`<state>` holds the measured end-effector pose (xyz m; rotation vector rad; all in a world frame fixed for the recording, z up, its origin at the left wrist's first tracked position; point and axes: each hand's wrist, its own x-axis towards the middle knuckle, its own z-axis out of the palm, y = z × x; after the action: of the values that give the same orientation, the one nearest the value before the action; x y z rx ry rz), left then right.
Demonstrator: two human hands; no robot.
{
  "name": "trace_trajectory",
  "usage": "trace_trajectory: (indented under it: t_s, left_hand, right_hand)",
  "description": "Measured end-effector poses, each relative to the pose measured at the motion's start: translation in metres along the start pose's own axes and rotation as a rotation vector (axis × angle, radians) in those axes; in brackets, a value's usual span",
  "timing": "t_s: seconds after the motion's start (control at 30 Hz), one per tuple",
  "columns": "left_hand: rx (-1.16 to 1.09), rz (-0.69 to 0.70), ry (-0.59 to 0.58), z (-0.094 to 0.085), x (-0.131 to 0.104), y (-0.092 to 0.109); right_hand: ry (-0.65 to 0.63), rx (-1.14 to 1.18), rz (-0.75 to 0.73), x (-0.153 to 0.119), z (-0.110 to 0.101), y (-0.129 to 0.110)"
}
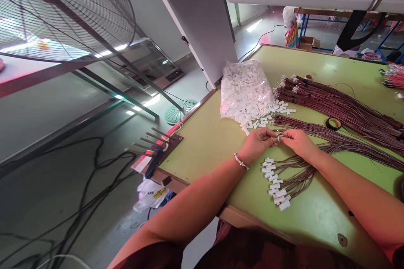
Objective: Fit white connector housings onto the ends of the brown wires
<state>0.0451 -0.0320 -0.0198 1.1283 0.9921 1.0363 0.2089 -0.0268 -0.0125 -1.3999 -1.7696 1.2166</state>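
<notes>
My left hand [257, 145] and my right hand [298, 142] meet above the green table, fingertips almost touching. A small white connector housing [278, 138] shows between them, pinched by the left fingers. The right thumb and fingers are closed on thin brown wires beside it; how far the wires sit in the housing is too small to tell. Just below lies a row of wires ending in white connectors [274, 183]. Loose brown wires [303, 125] with bare ends stretch behind the hands, and loose white connectors [260, 122] spill from a clear plastic bag [246, 88].
Thick bundles of brown wire [341, 101] lie at the back right, near a black tape roll [333, 124]. A pronged rack [160, 147] sits at the table's left edge. A large fan [69, 12] stands at the upper left, with cables [91, 189] on the floor.
</notes>
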Motion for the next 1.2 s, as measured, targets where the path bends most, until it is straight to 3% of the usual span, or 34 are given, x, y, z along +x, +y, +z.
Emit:
trace_trajectory:
  t_s: [0.2,0.4,0.83,1.1,1.2]
  left_hand:
    - [0.053,0.011,0.004,0.002,0.001,-0.003]
    - [0.04,0.003,0.024,0.002,0.0,0.001]
    - [0.056,-0.007,0.016,0.008,0.003,-0.002]
    - [0.047,0.117,-0.002,0.003,0.002,-0.01]
    - [0.147,0.189,-0.031,-0.002,0.002,-0.01]
  right_hand:
    - [-0.042,-0.05,-0.073,0.001,-0.003,-0.003]
    - [-0.057,-0.054,0.011,-0.003,-0.008,-0.003]
    - [0.069,-0.116,-0.098,-0.001,0.001,0.003]
    - [0.019,-0.007,-0.03,0.0,-0.001,0.003]
    - [0.003,0.098,0.056,0.0,-0.003,0.0]
